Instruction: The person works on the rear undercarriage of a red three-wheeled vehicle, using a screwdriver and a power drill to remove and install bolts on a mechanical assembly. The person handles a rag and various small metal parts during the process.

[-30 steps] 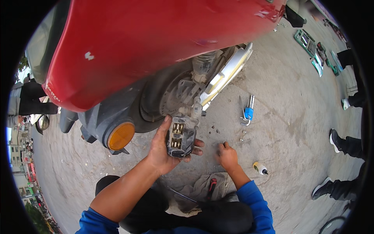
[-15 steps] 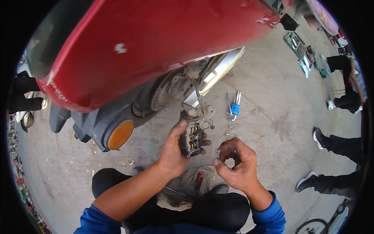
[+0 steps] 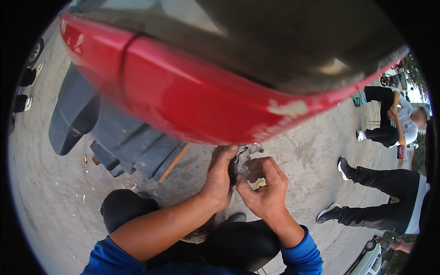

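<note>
— Holding what, and where?
— Gripping a grimy metal part (image 3: pixel 241 161) near mid-frame in the left hand (image 3: pixel 219 178), clasping its left side with wrapped fingers, presumably for steadying.
— Doing what with the right hand (image 3: pixel 268 184)?
— Holding thumb and fingers half-bent at the part's right edge; not managing to tell whether pinching anything small.
— Facing any obstacle?
— Working beneath a red panel (image 3: pixel 192 96) in the upper frame, possibly masking the part's top; also having a grey cover (image 3: pixel 130 135) at left and, well apart, black-trousered legs (image 3: pixel 378 180) at right.
</note>
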Demonstrator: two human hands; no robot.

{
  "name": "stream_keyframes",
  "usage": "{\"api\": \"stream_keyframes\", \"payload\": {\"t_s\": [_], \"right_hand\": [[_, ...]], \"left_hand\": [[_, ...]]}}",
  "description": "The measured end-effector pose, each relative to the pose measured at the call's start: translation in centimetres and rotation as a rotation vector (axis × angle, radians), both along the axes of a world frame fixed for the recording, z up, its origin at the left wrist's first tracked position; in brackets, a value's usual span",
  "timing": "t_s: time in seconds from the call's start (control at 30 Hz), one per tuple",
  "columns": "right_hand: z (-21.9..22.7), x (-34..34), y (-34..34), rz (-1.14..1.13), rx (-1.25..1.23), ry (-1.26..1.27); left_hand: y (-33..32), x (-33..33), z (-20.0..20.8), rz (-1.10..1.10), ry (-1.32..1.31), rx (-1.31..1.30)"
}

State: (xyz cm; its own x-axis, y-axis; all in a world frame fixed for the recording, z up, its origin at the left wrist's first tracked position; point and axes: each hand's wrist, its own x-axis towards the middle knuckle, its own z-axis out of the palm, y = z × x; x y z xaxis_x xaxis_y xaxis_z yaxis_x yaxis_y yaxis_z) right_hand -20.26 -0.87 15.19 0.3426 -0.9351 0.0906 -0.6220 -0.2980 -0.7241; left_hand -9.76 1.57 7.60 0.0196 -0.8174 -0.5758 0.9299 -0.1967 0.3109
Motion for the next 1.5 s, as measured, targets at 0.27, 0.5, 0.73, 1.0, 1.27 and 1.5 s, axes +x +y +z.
{"api": "stream_keyframes", "payload": {"t_s": [0.27, 0.5, 0.73, 1.0, 1.27, 1.5], "right_hand": [[0.7, -0.9, 0.0, 0.031, 0.113, -0.062], [0.0, -1.0, -0.6, 0.138, 0.021, -0.041], [-0.3, -0.8, -0.7, 0.171, -0.125, -0.007], [0.0, -0.7, -1.0, 0.199, -0.136, 0.055], [0.5, -0.2, -0.9, 0.176, -0.083, 0.064], [0.5, -0.2, -0.8, 0.135, -0.019, 0.01]], "left_hand": [[0.3, 0.6, 0.6, -0.009, -0.002, -0.057], [0.3, 1.7, 1.8, -0.08, 0.021, -0.084], [0.2, 1.6, 2.1, -0.084, 0.009, -0.066], [0.4, 1.8, 2.0, -0.1, 0.009, -0.079], [0.6, 2.1, 1.7, -0.111, 0.029, -0.083], [0.7, 2.1, 1.8, -0.14, -0.018, -0.057]]}}
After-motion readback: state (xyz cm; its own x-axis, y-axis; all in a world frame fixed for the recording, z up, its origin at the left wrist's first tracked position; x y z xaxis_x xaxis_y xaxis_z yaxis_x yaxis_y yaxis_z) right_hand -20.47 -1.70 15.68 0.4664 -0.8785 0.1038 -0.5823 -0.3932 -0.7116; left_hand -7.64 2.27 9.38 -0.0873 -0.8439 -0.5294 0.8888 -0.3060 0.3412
